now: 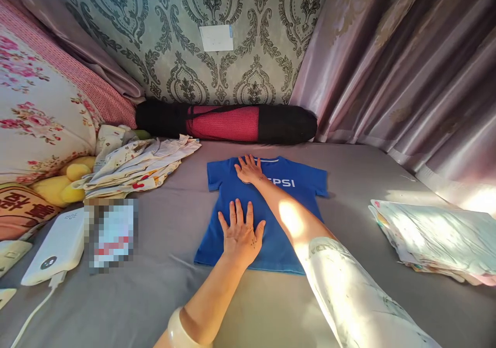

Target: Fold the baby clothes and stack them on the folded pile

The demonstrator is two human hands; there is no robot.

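A small blue T-shirt [287, 208] lies spread flat, front up, its neckline pointing away from me and white lettering across the chest. My left hand [242, 237] rests palm down on the lower left of the shirt, fingers spread. Farther up, my right hand [248, 170] lies flat near the left shoulder and collar, its fingers stretched out. The right hand and forearm cover part of the lettering. Neither hand grasps the cloth.
A grey sheet [166, 224] covers the bed. Folded clothes [437, 239] lie at right, more clothes [143, 164] at left. A white power bank [58, 244] with a cable is at near left. A black and pink rolled bag [225, 122] lies along the wall.
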